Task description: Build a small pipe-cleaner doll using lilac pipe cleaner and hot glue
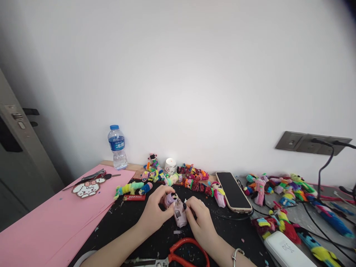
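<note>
Near the middle of the black work surface, my left hand (155, 207) curls its fingers and thumb round a small fuzzy doll (170, 199) with lavender on it. Just right of that, my right hand (199, 218) is closed in a pinch, and a tiny white bit shows by its fingertips. What exactly the pinch holds is too small to make out. Between the two hands lies a pale lavender object with a dark window (180, 217); its kind is unclear. Red-handled scissors (178, 256) rest on the surface below the hands.
Several pipe-cleaner dolls (196, 185) line the back, around a white cup (170, 165). A phone (233, 192) and cables lie right, with more dolls and a white power bank (286, 250). Pink sheets (55, 222), a water bottle (117, 148) and a red packet (134, 198) are left.
</note>
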Motion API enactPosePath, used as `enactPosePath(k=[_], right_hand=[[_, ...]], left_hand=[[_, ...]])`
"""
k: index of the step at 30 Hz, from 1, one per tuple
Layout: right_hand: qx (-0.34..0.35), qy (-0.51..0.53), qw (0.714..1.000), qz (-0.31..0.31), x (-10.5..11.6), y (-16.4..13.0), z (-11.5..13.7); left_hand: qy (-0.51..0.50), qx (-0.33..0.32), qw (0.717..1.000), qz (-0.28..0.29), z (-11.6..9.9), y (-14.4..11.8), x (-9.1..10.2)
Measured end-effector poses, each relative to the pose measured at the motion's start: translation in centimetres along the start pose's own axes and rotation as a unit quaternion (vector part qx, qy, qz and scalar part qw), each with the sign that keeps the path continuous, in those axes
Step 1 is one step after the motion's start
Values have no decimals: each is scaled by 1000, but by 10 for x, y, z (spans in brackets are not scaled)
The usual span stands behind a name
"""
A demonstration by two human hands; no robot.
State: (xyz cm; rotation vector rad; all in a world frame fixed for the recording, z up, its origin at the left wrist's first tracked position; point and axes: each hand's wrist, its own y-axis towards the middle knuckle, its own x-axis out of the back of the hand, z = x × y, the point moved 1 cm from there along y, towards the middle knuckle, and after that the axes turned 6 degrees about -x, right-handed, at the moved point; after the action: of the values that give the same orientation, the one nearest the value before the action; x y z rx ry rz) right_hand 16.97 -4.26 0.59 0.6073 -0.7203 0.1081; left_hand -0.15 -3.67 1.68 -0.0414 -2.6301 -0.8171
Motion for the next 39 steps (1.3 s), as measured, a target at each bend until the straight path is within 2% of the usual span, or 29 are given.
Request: enactPosePath(k=[4,7,10,13,17,21,25,29,34,39], right_hand=[[0,5,1000,-3,1,0,0],[4,-11,999,-33,7,5,-4],[1,-90,991,-97,17,15,-16],[-49,-214,967,-130,26,24,-35],[-120,-334,930,-95,30,30,-56],[-171,-389,903,-62,29,31,-59],[-188,-388,901,-45,30,34,-54],[-166,-363,915,-55,31,35,-54],[-125,-275,946,-116,32,34,-61],[-81,-193,960,-183,37,34,-65]], left_hand=[[-3,6,1000,-7,3,1,0],[-9,12,1000,-5,6,1,1],[-12,18,1000,-1,7,1,1],[-14,21,1000,4,9,1,0],[-20,27,999,12,10,0,-1],[-28,30,999,18,10,-1,-2],[-32,26,999,20,10,-1,-3],[-28,24,999,19,9,-1,-3],[-32,27,999,17,10,-1,-2],[-34,31,999,10,12,0,0]])
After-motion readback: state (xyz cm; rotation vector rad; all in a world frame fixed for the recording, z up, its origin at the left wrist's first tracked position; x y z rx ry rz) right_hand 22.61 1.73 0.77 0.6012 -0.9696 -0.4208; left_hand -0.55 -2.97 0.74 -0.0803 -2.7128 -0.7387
